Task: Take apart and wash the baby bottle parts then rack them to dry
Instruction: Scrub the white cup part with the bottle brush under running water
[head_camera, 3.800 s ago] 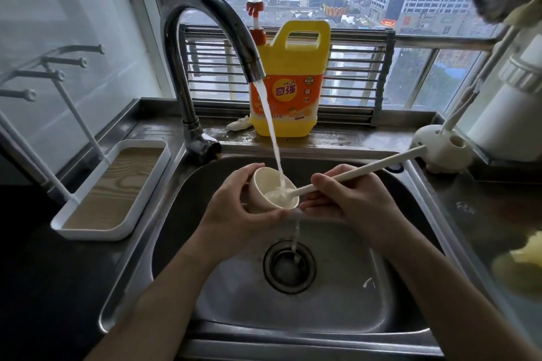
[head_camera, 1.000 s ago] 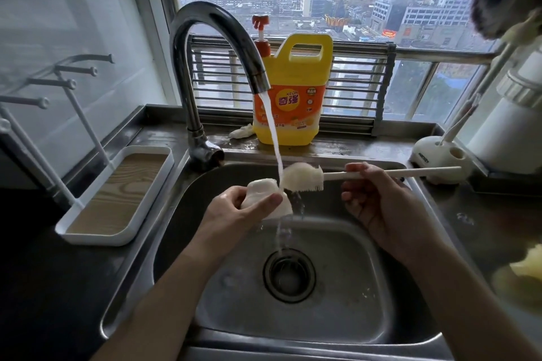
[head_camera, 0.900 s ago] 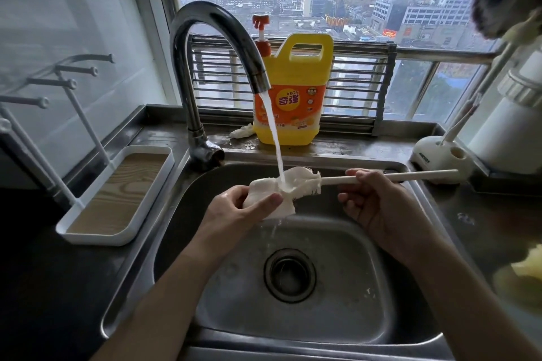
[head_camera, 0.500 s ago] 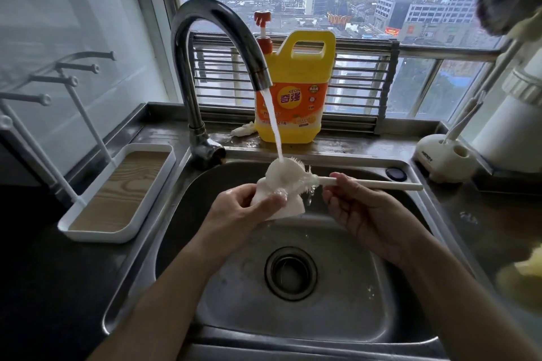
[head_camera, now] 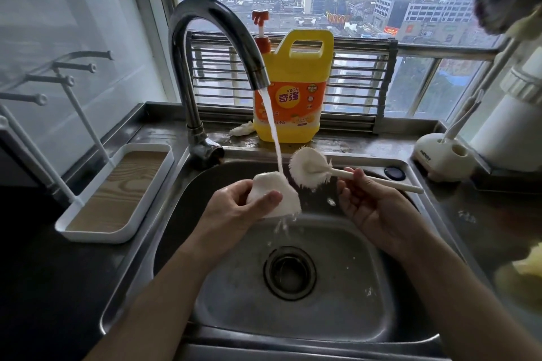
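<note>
My left hand (head_camera: 234,208) grips a cream bottle cap (head_camera: 277,195), mouth turned down, over the steel sink (head_camera: 293,316). Water from the curved tap (head_camera: 217,26) runs onto the cap's top and drips off its rim. My right hand (head_camera: 378,214) pinches the handle of a cream bottle brush (head_camera: 308,167) between thumb and fingers. The round bristle head sits just right of the cap, above it and apart from it. The handle points right over the sink rim.
A white drying rack with pegs and a wood-lined tray (head_camera: 117,193) stands left of the sink. A yellow detergent jug (head_camera: 290,88) sits on the ledge behind the tap. A cream brush holder (head_camera: 440,155) and a white appliance (head_camera: 510,126) are at the right.
Earlier the brush was inside the upright cap. Since then my left hand has turned the cap mouth down, and the brush head has come off its top to the right.
</note>
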